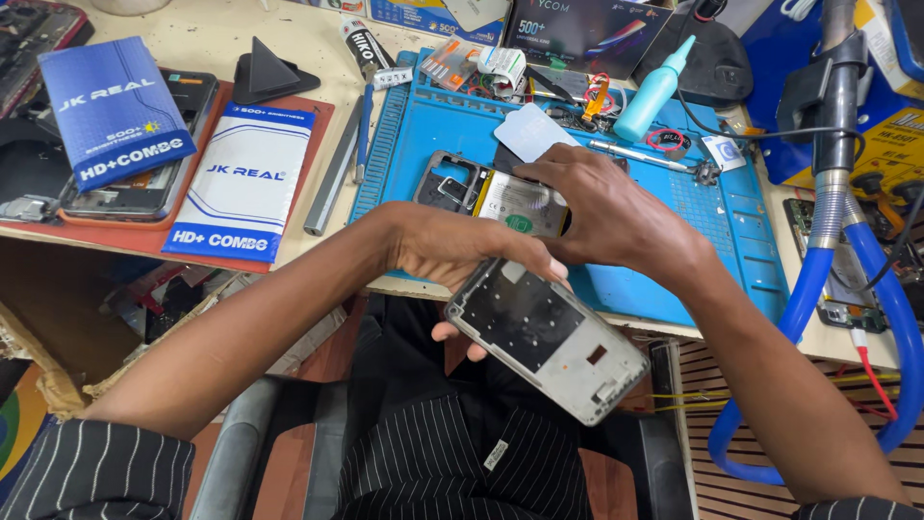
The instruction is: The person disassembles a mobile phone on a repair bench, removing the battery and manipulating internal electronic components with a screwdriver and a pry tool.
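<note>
My left hand (452, 248) grips the grey phone frame (549, 339), fingertips hidden beneath | my right hand (602, 212) covers the opened phone (500, 197) on the blue mat (731, 241); grip unclear

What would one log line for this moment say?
left hand: holds grey phone frame over lap | right hand: on opened phone | surface: blue work mat

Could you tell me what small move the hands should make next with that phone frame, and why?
Probably lift the right hand clear of the opened phone body with its battery on the blue mat, since the left hand alone holds the grey metal phone frame.
</note>
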